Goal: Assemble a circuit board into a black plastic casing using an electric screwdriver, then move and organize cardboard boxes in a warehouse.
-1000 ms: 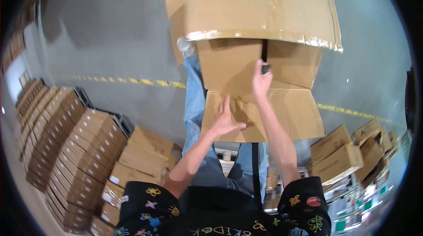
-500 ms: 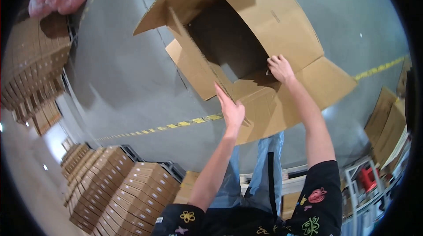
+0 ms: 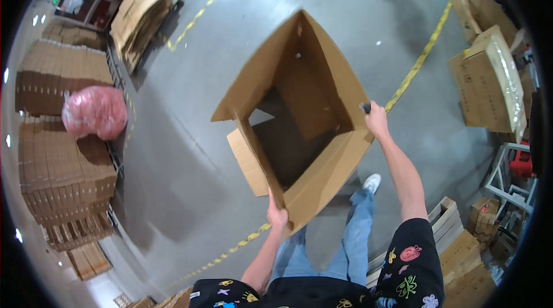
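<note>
A large brown cardboard box [image 3: 329, 171] is in front of me, tilted, its open side facing up toward me. My left hand [image 3: 277, 215] is closed around the box's near left edge. At the right corner, my right hand [image 3: 377, 121] is closed on the rim. A small dark object [image 3: 365, 108] sticks out by its fingertips; its kind is unclear. Outside the left wall hangs a lighter cardboard flap [image 3: 248, 162]. A bright gap shows low inside the box, on the left. Whether the box touches the floor, I cannot tell.
Stacks of flattened cartons [image 3: 63, 178] line the left, with a pink plastic-wrapped bundle [image 3: 95, 113] by them. More flattened cardboard [image 3: 138, 23] leans at the far left. Cartons [image 3: 487, 86] and a metal frame cart [image 3: 507, 178] stand on the right. Yellow tape [image 3: 423, 57] crosses the grey floor.
The box has turned and its upper flaps no longer stand spread outward. My left hand has moved down and left along its edge, my right hand to the right corner. The view has swung round.
</note>
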Motion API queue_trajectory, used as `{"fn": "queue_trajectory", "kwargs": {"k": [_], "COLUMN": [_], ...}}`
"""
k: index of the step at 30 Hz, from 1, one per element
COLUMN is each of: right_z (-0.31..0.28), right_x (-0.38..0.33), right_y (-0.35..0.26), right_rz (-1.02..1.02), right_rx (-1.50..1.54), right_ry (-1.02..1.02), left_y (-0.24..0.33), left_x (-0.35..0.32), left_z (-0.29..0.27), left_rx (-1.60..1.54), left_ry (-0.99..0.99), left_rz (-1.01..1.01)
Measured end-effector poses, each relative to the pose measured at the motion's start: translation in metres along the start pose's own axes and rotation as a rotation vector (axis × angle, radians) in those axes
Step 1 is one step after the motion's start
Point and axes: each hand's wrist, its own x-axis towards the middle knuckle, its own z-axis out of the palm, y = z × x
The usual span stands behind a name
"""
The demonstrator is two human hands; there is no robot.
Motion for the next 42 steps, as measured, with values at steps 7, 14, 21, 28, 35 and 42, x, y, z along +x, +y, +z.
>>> {"fn": "queue_trajectory", "kwargs": {"k": [7, 14, 21, 28, 35, 42], "right_z": [-0.23, -0.387, -0.42, -0.418, -0.349, -0.204], "right_x": [-0.039, -0.032, 0.017, 0.113, 0.298, 0.547], "right_y": [0.125, 0.174, 0.199, 0.107, -0.053, -0.262], "right_rz": [0.287, 0.39, 0.584, 0.616, 0.669, 0.673], "right_rx": [0.267, 0.367, 0.369, 0.538, 1.044, 1.109], "right_ry": [0.242, 0.553, 0.782, 0.929, 0.936, 0.52], "left_y": [0.132, 0.424, 0.594, 0.666, 0.712, 0.681], "left_x": [-0.046, -0.042, 0.004, 0.144, 0.275, 0.42], "left_z": [-0.035, -0.05, -0.046, -0.077, -0.182, -0.295], "left_rx": [0.213, 0.553, 0.814, 0.778, 0.715, 0.636], "left_ry": [-0.195, -0.467, -0.554, -0.637, -0.371, -0.093], "left_rz": [0.274, 0.524, 0.86, 1.029, 1.018, 0.713]}}
